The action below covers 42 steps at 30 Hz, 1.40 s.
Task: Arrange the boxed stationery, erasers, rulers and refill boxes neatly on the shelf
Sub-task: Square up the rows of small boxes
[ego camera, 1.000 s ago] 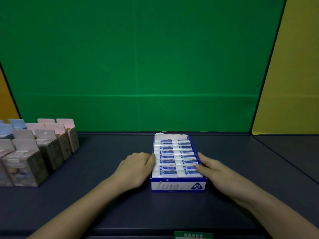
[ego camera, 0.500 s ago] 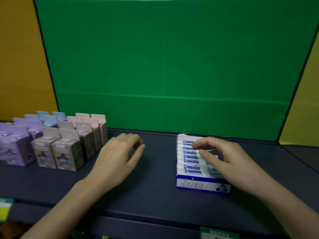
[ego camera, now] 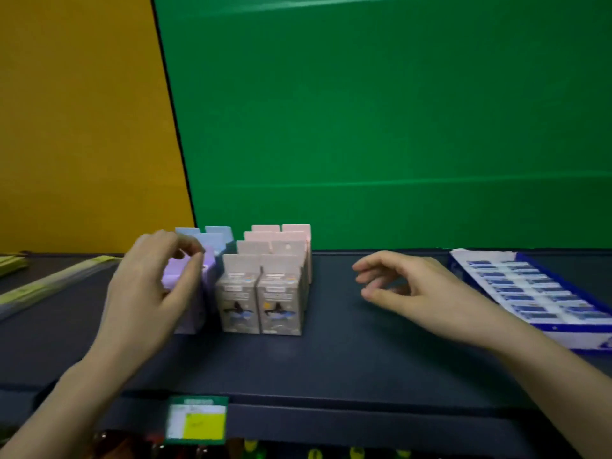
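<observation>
Small upright stationery boxes stand in rows on the dark shelf (ego camera: pixel 331 359): grey ones (ego camera: pixel 258 303) in front, pink ones (ego camera: pixel 281 236) behind, purple ones (ego camera: pixel 193 313) to their left and light blue ones (ego camera: pixel 217 238) at the back. My left hand (ego camera: pixel 149 293) hovers in front of the purple boxes with fingers loosely curled; contact cannot be made out. My right hand (ego camera: pixel 420 293) hangs relaxed over bare shelf, holding nothing. The blue-and-white eraser display box (ego camera: pixel 563 336) lies at the far right, full of sleeved erasers.
Long flat packs with yellow labels (ego camera: pixel 49 283), probably rulers, lie at the far left of the shelf. A green and yellow price tag (ego camera: pixel 197 419) hangs on the front edge. Green and yellow panels back the shelf. Items on a lower shelf show faintly below.
Both hands left the eraser box and moved left. My view swung left, so the eraser box now sits at the right edge and the small boxes are in the middle.
</observation>
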Tool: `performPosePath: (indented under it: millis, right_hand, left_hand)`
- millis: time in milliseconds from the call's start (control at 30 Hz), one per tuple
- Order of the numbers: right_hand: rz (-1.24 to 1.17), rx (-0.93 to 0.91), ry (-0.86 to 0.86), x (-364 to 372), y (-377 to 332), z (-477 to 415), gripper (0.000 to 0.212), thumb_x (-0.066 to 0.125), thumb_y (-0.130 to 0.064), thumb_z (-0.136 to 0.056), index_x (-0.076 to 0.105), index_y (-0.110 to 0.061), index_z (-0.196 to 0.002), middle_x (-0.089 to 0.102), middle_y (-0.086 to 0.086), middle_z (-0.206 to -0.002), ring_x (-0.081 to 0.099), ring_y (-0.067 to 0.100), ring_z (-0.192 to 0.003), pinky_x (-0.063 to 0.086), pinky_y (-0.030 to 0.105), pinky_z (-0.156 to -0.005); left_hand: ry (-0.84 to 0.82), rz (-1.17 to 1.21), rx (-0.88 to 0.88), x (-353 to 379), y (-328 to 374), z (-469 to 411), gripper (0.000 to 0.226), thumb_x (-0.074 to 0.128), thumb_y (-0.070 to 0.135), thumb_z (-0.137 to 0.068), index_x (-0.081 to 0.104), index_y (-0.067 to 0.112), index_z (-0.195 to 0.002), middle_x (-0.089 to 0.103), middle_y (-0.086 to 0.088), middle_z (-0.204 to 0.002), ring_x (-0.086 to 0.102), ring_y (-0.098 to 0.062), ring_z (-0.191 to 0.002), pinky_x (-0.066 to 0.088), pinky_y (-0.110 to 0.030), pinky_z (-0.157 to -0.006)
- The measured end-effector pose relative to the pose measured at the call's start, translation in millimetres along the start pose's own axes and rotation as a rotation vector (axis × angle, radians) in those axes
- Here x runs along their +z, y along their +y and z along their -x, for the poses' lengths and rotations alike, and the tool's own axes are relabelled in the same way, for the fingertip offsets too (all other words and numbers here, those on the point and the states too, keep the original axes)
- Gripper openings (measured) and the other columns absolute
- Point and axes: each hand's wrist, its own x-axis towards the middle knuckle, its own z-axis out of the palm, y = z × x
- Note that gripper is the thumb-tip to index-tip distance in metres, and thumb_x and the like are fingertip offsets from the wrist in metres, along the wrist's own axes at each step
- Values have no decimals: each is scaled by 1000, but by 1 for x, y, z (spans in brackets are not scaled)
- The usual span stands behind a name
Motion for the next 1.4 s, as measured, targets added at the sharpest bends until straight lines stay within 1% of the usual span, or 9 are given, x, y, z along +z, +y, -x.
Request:
performPosePath:
  millis: [167, 267, 500, 633, 833, 1000, 1167, 1300, 1400]
  right_hand:
    - [-21, 136, 3, 48, -18, -22, 57, 73, -32, -75, 46, -25, -125, 54, -11, -120, 57, 3, -100, 52, 18, -81]
    - [-25, 195, 35, 68, -23, -30, 66, 76, -33, -70, 42, -24, -125, 49, -12, -120, 55, 3, -98, 51, 19, -77]
    - [-52, 248, 103, 87, -24, -38, 56, 80, -36, -63, 50, -27, -109, 58, -11, -103, 59, 10, -87, 53, 31, -80]
    - [-105, 240, 118, 90, -19, -37, 44, 81, -37, -62, 54, -33, -95, 63, -10, -91, 60, 9, -82, 52, 25, -74]
    - [-65, 242, 108, 90, -18, -36, 45, 80, -42, -61, 57, -29, -97, 65, -10, -92, 61, 8, -82, 53, 30, -76]
    - [99, 195, 200, 77, -35, -28, 54, 78, -39, -64, 48, -32, -109, 54, -19, -109, 54, 0, -92, 49, 20, -73]
    - [78, 75, 378, 81, -78, -27, 40, 77, -21, -69, 54, -32, -99, 57, -16, -98, 52, 4, -84, 44, 17, -69]
    - [-26, -20, 264, 110, -119, -46, 27, 73, -17, -75, 60, -29, -95, 62, -11, -87, 57, 6, -73, 46, 13, -62]
    - [151, -63, 163, 136, -132, -73, 42, 70, -32, -77, 53, -29, -116, 58, -17, -106, 55, 1, -89, 46, 18, -80]
  left_hand:
    - [-56, 121, -44, -21, -43, 6, 26, 43, 39, -81, 56, 17, -87, 55, 12, -87, 49, -18, -81, 39, -36, -72]
    - [-169, 106, 37, -17, -47, 0, 38, 47, 49, -78, 57, 19, -100, 59, 7, -97, 50, -13, -90, 39, -30, -77]
    - [-423, -201, 279, 12, -48, -25, 68, 41, 67, -66, 57, 22, -114, 65, 1, -112, 58, -21, -105, 23, -27, -87]
    - [-405, -251, 341, 21, -48, -32, 58, 45, 63, -63, 61, 23, -101, 69, 3, -94, 64, -23, -90, 22, -29, -85]
    - [-379, -222, 356, 23, -51, -33, 61, 43, 64, -64, 61, 23, -104, 68, 4, -98, 62, -23, -95, 19, -28, -90]
    - [-215, -68, 230, -10, -66, -29, 53, 41, 58, -77, 61, 21, -108, 66, 3, -106, 58, -18, -99, 34, -29, -87]
    - [-81, 118, 39, -50, -114, -17, 39, 47, 49, -77, 60, 17, -96, 63, 3, -92, 58, -18, -82, 51, -40, -72]
    - [-198, 318, -183, -53, -147, -4, 51, 70, 51, -69, 55, 22, -109, 61, 10, -99, 60, -12, -87, 51, -28, -74]
    - [-374, 379, -254, -44, -163, 5, 63, 73, 45, -59, 52, 25, -114, 60, 15, -102, 58, -3, -87, 52, -17, -69]
